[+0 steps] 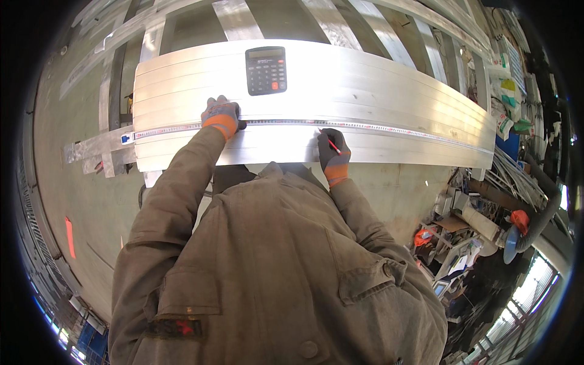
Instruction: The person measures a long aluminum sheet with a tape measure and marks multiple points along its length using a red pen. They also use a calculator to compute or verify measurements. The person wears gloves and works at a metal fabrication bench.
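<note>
Several flat silvery metal profiles [182, 79] lie side by side, and a measuring tape [280, 121] is stretched lengthwise across them. My left hand [221, 115], in a grey and orange glove, presses down on the tape left of the middle, its fingers spread on the metal. A red pencil [334, 146] is gripped in my right hand [334, 157], gloved in dark grey and orange. That hand rests on the near profiles, just below the tape's edge. Its fingertips and the pencil's point are partly hidden. A black calculator [266, 71] lies on the profiles beyond the tape.
Metal frame bars [331, 24] support the profiles and stretch away behind them. At the tape's left end sits a blue and white piece [127, 139]. Rods, a blue disc [511, 244] and other clutter crowd the right side. An orange-red strip [70, 237] marks the left floor.
</note>
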The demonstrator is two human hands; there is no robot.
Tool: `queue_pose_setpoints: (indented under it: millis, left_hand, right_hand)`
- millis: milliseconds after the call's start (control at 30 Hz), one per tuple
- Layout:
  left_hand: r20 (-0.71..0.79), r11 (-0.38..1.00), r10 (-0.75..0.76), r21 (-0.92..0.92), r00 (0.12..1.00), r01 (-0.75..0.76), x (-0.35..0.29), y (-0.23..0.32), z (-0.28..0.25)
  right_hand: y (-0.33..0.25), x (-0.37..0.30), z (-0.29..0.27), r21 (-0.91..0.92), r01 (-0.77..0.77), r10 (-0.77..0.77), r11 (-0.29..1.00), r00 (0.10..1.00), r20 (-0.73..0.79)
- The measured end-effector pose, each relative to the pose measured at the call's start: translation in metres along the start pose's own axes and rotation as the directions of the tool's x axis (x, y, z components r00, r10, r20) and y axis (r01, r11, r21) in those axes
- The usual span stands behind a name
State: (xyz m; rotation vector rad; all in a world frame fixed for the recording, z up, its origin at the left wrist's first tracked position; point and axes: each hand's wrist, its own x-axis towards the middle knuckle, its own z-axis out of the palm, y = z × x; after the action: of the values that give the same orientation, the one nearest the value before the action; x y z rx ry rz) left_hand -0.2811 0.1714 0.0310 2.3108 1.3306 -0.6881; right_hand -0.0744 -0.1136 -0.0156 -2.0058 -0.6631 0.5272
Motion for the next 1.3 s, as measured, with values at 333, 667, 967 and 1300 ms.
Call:
queue_pose_setpoints:
  millis: [333, 667, 967, 1300]
  left_hand:
    - [-0.011, 1.000, 0.000, -0.002, 1.000, 0.000, 0.006, -0.001, 0.006]
    - [-0.010, 1.000, -0.009, -0.006, 1.000, 0.009, 0.005, -0.001, 0.003]
    - [0.028, 0.999, -0.033, 0.039, 0.999, 0.032, 0.003, 0.005, -0.003]
    - [-0.007, 1.000, -0.009, -0.013, 1.000, 0.009, 0.008, -0.002, 0.006]
  right_hand:
    - [0.009, 0.009, -0.002, -0.084, 0.017, -0.020, 0.996, 0.999, -0.036]
    - [0.007, 0.020, 0.000, -0.084, 0.080, -0.080, 0.993, 0.997, -0.003]
    - [0.008, 0.026, 0.006, -0.077, 0.192, -0.190, 0.978, 0.981, 0.043]
    - [0.014, 0.027, 0.007, -0.081, 0.164, -0.159, 0.983, 0.985, 0.068]
